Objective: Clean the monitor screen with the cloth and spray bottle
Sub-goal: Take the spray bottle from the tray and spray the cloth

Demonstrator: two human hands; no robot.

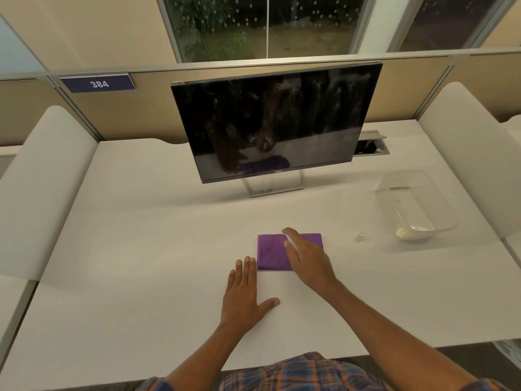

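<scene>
The dark monitor (277, 119) stands at the back of the desk, its screen speckled with droplets and streaks. A folded purple cloth (272, 251) lies flat on the desk in front of it. My right hand (307, 256) rests over the cloth's right half, thumb and fingers closed around a slim white object (291, 241) that looks like a small spray bottle, mostly hidden by the hand. My left hand (245, 294) lies palm down on the desk just left of and nearer than the cloth, fingers apart, holding nothing.
A clear plastic tub (417, 204) stands at the right of the white desk (141, 249), with a small clear piece (360, 236) beside it. A cable hatch (370, 146) is open behind the monitor. Padded dividers flank both sides.
</scene>
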